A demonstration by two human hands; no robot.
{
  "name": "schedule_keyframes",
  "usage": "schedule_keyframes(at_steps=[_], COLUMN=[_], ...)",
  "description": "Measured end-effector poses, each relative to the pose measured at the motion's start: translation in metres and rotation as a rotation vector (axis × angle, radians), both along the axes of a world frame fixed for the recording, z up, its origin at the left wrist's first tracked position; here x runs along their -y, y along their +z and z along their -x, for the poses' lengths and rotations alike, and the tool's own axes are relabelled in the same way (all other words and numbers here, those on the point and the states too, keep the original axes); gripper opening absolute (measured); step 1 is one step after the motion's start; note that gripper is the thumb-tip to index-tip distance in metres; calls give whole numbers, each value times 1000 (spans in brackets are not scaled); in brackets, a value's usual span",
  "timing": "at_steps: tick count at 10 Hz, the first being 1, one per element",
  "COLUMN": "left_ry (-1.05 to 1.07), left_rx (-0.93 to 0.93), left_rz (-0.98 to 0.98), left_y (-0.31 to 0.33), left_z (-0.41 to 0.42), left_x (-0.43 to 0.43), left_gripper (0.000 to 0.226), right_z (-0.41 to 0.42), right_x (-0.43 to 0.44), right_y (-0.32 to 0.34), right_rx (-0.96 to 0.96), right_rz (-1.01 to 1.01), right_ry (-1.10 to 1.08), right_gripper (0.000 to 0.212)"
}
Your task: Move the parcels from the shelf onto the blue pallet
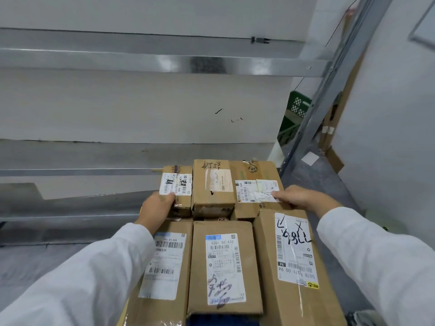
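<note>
Parcels [223, 267], six brown cardboard boxes with white labels, sit in two rows of three right below me. Under the near middle one a strip of the blue pallet [219, 322] shows at the bottom edge; the rest of it is covered by the boxes or cut off, so I can't see how far it reaches. The near row is cropped by the frame too, and my sleeves [77, 278] cover the outer sides of the near left and near right boxes.

My left hand [156, 208] grips the back left parcel [181, 182], the smallest one: thumb on top at the corner of its label, fingers wrapped down the left side where I can't see them. My right hand [296, 196] holds the back right parcel [254, 170] the same way, thumb lying on the label, fingers curled over the right edge and hidden. Whether either box is lifted or resting, I can't tell. The taller back middle parcel [213, 187] stands between the two, touching both.

Beyond the boxes run the grey metal shelves [141, 64], their boards bare where I can see them. To the right, past the shelf's upright post [329, 90], a green plastic crate [295, 111] is partly hidden, and flat cardboard [339, 118] leans against the white wall.
</note>
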State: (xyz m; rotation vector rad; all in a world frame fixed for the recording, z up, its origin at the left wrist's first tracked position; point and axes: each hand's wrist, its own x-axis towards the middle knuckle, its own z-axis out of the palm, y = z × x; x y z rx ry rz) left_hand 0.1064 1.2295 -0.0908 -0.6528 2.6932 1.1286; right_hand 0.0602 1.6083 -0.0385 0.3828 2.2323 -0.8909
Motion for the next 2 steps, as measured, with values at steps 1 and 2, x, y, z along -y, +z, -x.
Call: schedule_keyframes(at_steps=[1,2], left_ry=[21,28], left_rx=[-30,-143], left_rz=[-31,22], left_y=[3,16], left_z=[-3,-5], left_x=[-1,-4], left_gripper=[33,24], right_z=[-5,-8], right_x=[3,4], right_y=[-1,4], right_rx=[-55,-226], right_rz=[-69,-105], right_ry=[22,-45], right_gripper=[40,40])
